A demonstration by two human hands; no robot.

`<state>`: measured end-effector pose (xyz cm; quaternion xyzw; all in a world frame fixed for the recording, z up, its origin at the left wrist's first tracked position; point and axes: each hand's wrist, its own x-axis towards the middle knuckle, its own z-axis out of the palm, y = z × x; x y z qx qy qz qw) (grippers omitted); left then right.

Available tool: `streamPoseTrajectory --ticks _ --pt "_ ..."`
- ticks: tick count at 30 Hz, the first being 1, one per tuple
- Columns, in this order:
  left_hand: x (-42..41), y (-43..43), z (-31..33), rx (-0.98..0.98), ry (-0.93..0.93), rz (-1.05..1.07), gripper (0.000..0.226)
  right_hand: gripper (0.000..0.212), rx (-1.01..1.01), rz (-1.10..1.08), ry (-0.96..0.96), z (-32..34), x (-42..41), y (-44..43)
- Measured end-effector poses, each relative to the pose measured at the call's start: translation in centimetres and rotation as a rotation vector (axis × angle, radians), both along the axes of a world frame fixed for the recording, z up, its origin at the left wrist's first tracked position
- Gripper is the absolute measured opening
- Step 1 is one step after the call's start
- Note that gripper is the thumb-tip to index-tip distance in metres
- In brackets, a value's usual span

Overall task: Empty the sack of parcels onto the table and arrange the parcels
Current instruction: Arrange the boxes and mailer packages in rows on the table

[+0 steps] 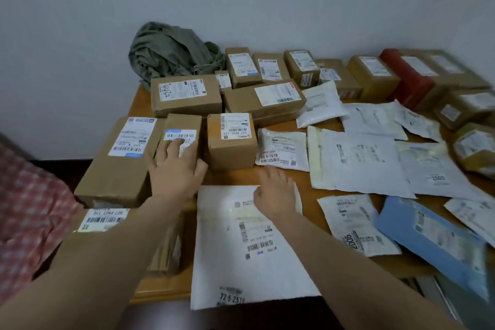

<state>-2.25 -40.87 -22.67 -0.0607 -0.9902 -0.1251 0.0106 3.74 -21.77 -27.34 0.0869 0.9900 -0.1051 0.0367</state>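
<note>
The left hand [175, 166] lies flat on the top of a narrow brown box [180, 136], its fingers [174, 146] spread and covering part of the white label; it presses on the box but does not close around it. The right hand [276, 193] rests palm down on the upper edge of a large white mailer [249, 249], fingers loose and slightly bent, gripping nothing. Between the 2 hands, just beyond the fingertips, stands a small square box [231, 142]. Left of the left hand's fingers lies a long carton [120, 161]. The parcels cover the wooden table [166, 286]: cartons at the far side, flat white bags to the right of the right hand. The green sack [171, 53] lies crumpled far beyond the fingers, against the wall.
</note>
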Motion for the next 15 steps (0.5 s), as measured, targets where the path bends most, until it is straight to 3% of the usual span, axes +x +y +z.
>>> streamPoseTrajectory --ticks 4,10,12,15 --pt "-3.0 2.6 -0.1 -0.065 -0.020 -0.213 0.061 0.062 -0.088 -0.176 -0.097 -0.2 -4.9 4.2" --pt "-7.0 5.1 -1.9 -0.187 -0.087 -0.386 0.073 0.086 -0.088 -0.185 -0.264 -2.4 -8.5 5.6" --pt "-7.8 5.5 -2.2 -0.214 -0.031 -0.400 0.069 0.077 -0.044 -0.175 -0.230 -2.8 -8.7 6.1" --pt "-8.5 6.0 -2.4 -0.198 0.018 -0.388 0.070 0.040 0.072 -0.111 -0.216 -2.3 -7.9 6.5"
